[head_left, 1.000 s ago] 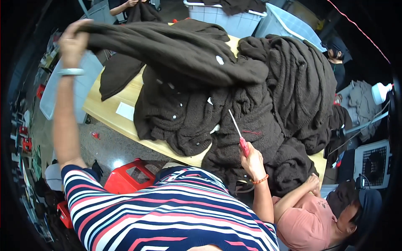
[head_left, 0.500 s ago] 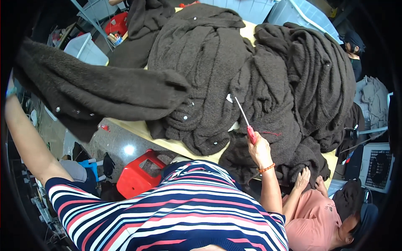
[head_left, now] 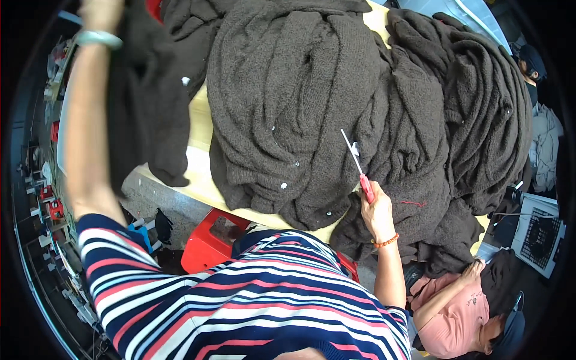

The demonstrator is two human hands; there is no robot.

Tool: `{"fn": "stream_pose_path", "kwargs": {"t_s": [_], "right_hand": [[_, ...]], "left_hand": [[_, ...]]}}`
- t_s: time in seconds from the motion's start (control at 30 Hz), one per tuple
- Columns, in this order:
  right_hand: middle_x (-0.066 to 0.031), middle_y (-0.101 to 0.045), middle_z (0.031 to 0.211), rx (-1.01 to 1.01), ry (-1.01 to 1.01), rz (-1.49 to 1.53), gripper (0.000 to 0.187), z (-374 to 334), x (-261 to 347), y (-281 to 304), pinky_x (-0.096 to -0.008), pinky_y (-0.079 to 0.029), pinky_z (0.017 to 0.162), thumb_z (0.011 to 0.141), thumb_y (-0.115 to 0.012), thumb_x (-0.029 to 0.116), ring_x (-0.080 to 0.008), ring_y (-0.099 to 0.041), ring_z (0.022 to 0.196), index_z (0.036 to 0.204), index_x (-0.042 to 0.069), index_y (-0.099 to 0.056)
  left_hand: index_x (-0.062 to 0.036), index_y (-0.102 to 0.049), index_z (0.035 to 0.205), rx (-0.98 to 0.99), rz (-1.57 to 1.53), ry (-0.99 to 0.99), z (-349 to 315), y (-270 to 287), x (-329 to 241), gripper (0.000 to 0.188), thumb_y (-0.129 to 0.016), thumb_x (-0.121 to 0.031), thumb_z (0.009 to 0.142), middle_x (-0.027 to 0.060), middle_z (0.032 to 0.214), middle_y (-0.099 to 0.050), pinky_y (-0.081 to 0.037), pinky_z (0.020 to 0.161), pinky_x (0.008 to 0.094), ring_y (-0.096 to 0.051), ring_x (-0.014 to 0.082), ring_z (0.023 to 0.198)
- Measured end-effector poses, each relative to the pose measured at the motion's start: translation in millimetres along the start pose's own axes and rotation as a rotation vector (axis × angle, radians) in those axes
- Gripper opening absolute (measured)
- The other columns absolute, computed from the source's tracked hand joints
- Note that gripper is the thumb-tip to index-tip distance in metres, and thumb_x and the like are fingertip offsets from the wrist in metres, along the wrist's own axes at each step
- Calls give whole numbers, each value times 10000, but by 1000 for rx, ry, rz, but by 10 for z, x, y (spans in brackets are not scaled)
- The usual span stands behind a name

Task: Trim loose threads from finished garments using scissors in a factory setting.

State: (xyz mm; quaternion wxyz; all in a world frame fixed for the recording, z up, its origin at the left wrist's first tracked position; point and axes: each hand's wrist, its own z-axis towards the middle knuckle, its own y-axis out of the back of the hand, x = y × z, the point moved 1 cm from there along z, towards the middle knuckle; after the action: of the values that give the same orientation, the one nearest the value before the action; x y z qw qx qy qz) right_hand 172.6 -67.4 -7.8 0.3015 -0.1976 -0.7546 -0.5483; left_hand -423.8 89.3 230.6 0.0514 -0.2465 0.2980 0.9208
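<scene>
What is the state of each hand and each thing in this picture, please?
Left hand: raised high, gripping a dark brown knitted garment that hangs down.
Right hand: closed on red-handled scissors.
Scissors: blades pointing up and away; open or shut is unclear.
Pile of dark brown garments: heaped and crumpled on the wooden table.
Red stool: standing under the table edge.
</scene>
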Motion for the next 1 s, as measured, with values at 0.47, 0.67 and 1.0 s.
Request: {"fn": "stream_pose_path", "kwargs": {"t_s": [0.47,0.67,1.0], "right_hand": [[-212,-605,701,228,253,-274,148,-21,484,48,-499,-504,647,796,-616,101,-403,-635,696,908,41,-540],[-217,-624,635,409,416,-319,142,-51,529,-64,-482,-528,608,799,-619,133,-386,-663,659,838,-1,-590],[-225,-647,723,316,351,-332,161,180,785,111,-499,-523,714,827,-630,169,-411,-658,742,870,14,-610]], "left_hand": [[19,-672,1005,542,-867,888,-4310,-1079,-889,160,-702,-66,874,12,892,-676,-490,707,237,-602,75,778],[-6,-676,1037,403,-1105,945,-4484,-1134,-992,201,-735,-68,856,14,926,-681,-492,743,237,-614,83,803],[-22,-704,1009,347,-1099,907,-4717,-1156,-1012,200,-766,-109,840,-20,950,-683,-482,785,239,-599,70,840]]}}
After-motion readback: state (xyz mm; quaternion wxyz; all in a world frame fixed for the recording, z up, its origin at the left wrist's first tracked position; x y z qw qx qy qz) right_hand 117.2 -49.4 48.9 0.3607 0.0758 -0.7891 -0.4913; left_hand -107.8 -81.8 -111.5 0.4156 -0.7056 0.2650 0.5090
